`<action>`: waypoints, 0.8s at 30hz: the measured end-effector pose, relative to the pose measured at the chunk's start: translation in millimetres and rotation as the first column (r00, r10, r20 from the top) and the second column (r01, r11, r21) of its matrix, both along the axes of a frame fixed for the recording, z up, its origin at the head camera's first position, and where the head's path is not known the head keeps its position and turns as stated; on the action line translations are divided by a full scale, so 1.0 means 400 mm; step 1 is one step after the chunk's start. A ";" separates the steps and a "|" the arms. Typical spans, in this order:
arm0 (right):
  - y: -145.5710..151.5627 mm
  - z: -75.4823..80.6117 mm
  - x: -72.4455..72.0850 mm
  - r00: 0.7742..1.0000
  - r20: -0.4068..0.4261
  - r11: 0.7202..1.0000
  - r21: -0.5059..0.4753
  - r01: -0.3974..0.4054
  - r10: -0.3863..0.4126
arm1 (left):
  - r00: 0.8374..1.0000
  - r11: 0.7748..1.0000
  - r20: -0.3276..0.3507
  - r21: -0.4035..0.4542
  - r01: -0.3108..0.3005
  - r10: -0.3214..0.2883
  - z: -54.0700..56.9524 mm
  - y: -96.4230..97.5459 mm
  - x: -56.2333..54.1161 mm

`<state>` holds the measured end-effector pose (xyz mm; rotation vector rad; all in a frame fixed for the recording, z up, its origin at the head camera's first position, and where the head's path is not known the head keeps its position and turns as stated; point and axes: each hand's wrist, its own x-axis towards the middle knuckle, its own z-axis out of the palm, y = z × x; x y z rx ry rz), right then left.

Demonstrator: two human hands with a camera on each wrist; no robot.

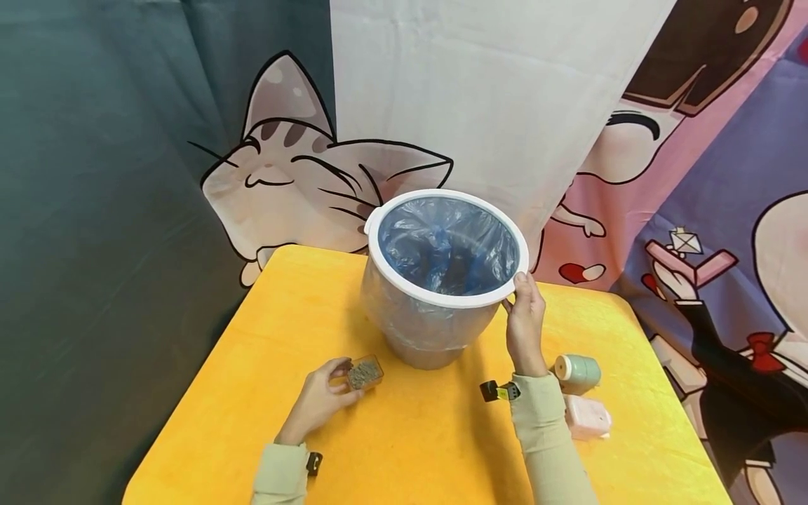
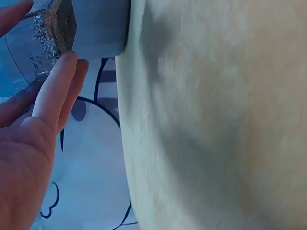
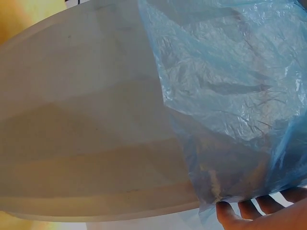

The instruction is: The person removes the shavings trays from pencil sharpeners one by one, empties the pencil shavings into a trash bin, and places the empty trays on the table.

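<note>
L hand (image 1: 320, 398) reaches fwd, fingers curled round box (image 1: 365, 374), betw. surface's (image 1: 252, 351) L edge & bin (image 1: 432, 326) base; can't tell if box touches surface. R arm extended, R hand (image 1: 527, 326) gripping bin rim, fingers partly hidden beneath. Pink block (image 1: 590, 418) nr R edge, part-hidden by sleeve (image 1: 536, 414). Near edge cut off.

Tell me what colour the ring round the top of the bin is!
The ring is white; the head view shows it best.

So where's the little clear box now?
In the head view, the clear box is left of centre, held in the left hand, at the near left of the lined bin.
</note>
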<state>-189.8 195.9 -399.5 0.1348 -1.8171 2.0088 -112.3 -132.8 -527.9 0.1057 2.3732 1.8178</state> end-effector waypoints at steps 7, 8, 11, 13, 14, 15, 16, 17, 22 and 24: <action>-0.002 0.001 0.002 1.000 -0.009 1.000 -0.001 0.000 0.000 | 1.000 1.000 -0.021 0.002 -0.020 0.021 0.007 -0.008 -0.011; -0.002 0.001 0.002 1.000 -0.007 1.000 -0.001 0.002 -0.002 | 0.999 1.000 -0.020 0.007 -0.028 0.028 0.008 -0.009 -0.012; -0.003 -0.001 0.002 1.000 -0.006 1.000 -0.007 0.010 -0.010 | 0.999 0.999 -0.013 -0.002 -0.050 0.050 0.013 -0.014 -0.014; -0.003 -0.002 0.001 1.000 -0.010 1.000 -0.014 0.016 -0.016 | 0.998 0.998 -0.016 -0.016 -0.061 0.060 0.016 -0.017 -0.017; -0.003 -0.003 0.001 1.000 -0.012 1.000 -0.014 0.019 -0.019 | 0.998 0.998 -0.018 -0.024 -0.064 0.063 0.019 -0.018 -0.018; -0.003 -0.004 0.000 1.000 -0.015 1.000 -0.013 0.020 -0.020 | 0.998 0.997 -0.021 -0.032 -0.066 0.065 0.022 -0.020 -0.020; -0.002 -0.004 0.000 1.000 -0.017 1.000 -0.011 0.022 -0.022 | 0.998 0.997 -0.026 -0.033 -0.065 0.064 0.025 -0.022 -0.022; -0.002 -0.004 0.000 1.000 -0.018 1.000 -0.008 0.022 -0.022 | 0.998 0.997 -0.027 -0.033 -0.064 0.064 0.028 -0.024 -0.023; -0.003 -0.005 -0.001 1.000 -0.008 1.000 0.004 0.018 -0.018 | 0.997 0.998 -0.032 -0.013 -0.066 0.066 0.045 -0.035 -0.027; -0.003 -0.004 0.000 1.000 -0.004 1.000 0.007 0.016 -0.016 | 0.997 0.998 -0.038 -0.015 -0.064 0.063 0.068 -0.034 -0.023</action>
